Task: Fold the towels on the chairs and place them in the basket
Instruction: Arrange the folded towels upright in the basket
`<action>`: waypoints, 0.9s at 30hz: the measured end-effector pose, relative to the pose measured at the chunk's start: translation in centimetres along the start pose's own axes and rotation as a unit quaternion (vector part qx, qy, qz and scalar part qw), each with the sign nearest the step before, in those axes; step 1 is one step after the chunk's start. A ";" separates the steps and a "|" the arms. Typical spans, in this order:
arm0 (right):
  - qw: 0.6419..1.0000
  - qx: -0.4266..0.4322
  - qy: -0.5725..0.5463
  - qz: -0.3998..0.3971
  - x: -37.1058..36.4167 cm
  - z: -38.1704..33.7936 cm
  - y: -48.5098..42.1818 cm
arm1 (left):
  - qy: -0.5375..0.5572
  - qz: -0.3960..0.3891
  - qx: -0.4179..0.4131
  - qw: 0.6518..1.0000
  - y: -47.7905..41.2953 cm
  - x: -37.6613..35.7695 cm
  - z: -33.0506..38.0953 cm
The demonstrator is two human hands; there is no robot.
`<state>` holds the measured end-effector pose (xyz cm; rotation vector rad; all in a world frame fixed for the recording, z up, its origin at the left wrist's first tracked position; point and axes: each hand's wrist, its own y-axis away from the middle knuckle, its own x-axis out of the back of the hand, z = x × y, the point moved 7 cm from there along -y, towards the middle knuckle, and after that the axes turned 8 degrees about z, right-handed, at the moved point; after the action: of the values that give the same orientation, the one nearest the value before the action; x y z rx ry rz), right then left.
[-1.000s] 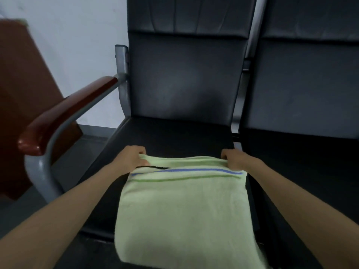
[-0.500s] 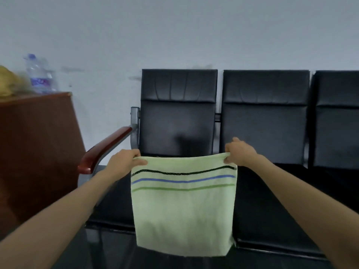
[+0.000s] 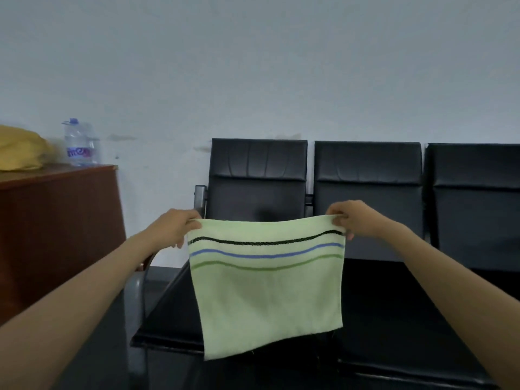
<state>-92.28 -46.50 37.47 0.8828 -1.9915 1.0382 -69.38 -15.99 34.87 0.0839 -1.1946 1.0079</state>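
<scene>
A pale green towel [image 3: 267,299] with black, blue and green stripes near its top hangs in the air in front of the black chairs [image 3: 259,175]. My left hand [image 3: 174,229] pinches its top left corner and my right hand [image 3: 351,220] pinches its top right corner. The towel hangs flat and spread between them, its lower edge over the front of the leftmost seat [image 3: 168,319]. No basket is in view.
Three joined black chairs stand against a pale wall, the middle one [image 3: 368,178] and right one [image 3: 475,192] bare. A brown cabinet [image 3: 56,235] at the left carries a water bottle [image 3: 80,143] and a yellow cloth [image 3: 19,149].
Both hands lifted the towel off the leftmost seat and now hold it up, spread wider. The view has risen and drawn back from the chairs.
</scene>
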 end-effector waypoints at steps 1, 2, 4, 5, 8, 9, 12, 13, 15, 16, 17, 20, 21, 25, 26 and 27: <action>0.999 -0.017 -0.033 -0.009 -1.0 0.5 -0.4 | 0.074 -0.009 0.051 0.996 -0.3 -1.0 -0.5; 0.998 -0.032 -0.052 -0.009 -2.2 1.2 -1.1 | 0.146 -0.017 0.100 0.984 -0.7 -2.1 -0.8; 0.996 -0.054 -0.064 0.005 -4.7 2.6 -2.7 | 0.255 -0.010 0.174 0.951 -1.8 -4.5 -1.6; 0.996 -0.061 -0.056 0.020 -5.8 3.3 -3.8 | 0.281 0.008 0.197 0.939 -2.7 -5.6 -2.1; 0.985 -0.112 -0.108 0.072 -8.4 5.7 -6.9 | 0.309 0.087 0.244 0.915 -5.4 -8.0 -4.0; 0.975 -0.138 -0.152 0.089 -8.9 6.2 -8.0 | 0.299 0.118 0.238 0.917 -6.4 -8.1 -4.2; 0.942 -0.144 -0.243 0.183 -8.1 6.3 -11.0 | 0.241 0.237 0.174 0.925 -8.8 -5.9 -3.2; 0.929 -0.136 -0.271 0.211 -7.6 5.9 -11.7 | 0.240 0.269 0.157 0.920 -9.3 -5.2 -3.0; 0.911 -0.119 -0.312 0.241 -7.3 5.3 -12.5 | 0.264 0.298 0.146 0.906 -9.9 -4.7 -3.7; 0.910 -0.112 -0.317 0.243 -7.6 5.2 -12.7 | 0.268 0.294 0.148 0.906 -9.9 -5.1 -4.7; 0.912 -0.112 -0.314 0.237 -8.3 5.3 -12.6 | 0.255 0.282 0.149 0.913 -9.6 -5.6 -5.5; 0.933 -0.138 -0.285 0.168 -12.1 6.2 -11.4 | 0.158 0.209 0.182 0.948 -7.4 -9.1 -8.7; 0.939 -0.154 -0.275 0.135 -13.7 6.7 -10.7 | 0.116 0.171 0.210 0.956 -6.1 -10.4 -9.8; 0.959 -0.207 -0.193 -0.004 -20.0 9.1 -6.0 | 0.065 0.021 0.270 0.960 0.0 -15.5 -13.1; 0.960 -0.215 -0.174 -0.046 -21.4 9.7 -4.6 | 0.087 -0.001 0.283 0.955 1.4 -16.3 -13.4; 0.957 -0.223 -0.166 -0.083 -22.6 10.3 -3.4 | 0.112 -0.017 0.294 0.949 2.8 -16.8 -13.3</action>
<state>-80.78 -51.42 15.80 0.9925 -2.2539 0.3324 -61.70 -17.27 14.70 0.4479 -0.6547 1.2801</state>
